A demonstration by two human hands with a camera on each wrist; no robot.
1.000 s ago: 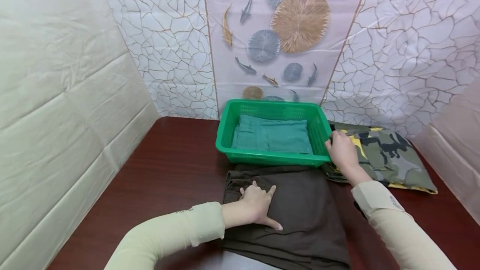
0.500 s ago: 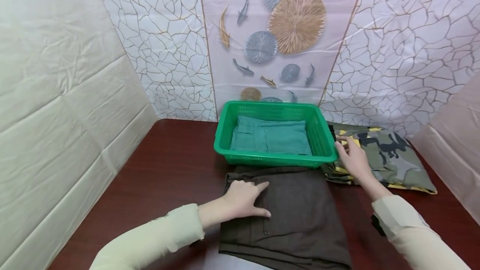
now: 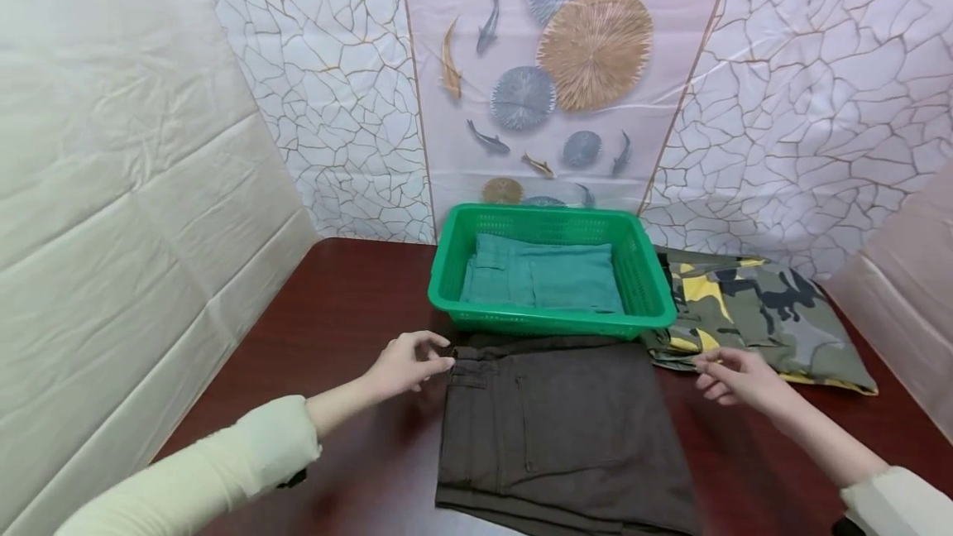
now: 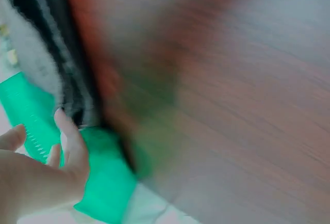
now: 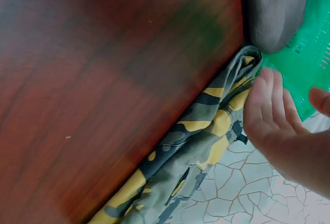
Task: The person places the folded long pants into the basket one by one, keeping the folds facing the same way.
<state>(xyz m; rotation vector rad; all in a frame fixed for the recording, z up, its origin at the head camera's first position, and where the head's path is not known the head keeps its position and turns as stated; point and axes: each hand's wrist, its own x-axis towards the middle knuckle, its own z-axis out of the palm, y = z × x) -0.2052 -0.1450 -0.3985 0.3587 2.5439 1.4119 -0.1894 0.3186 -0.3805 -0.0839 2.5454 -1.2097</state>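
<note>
Though creased, dark-brown folded trousers (image 3: 562, 420)

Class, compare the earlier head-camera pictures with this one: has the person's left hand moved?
Yes. The left hand has slid off the folded dark brown trousers to their top left corner, away from the green plastic basket.
</note>
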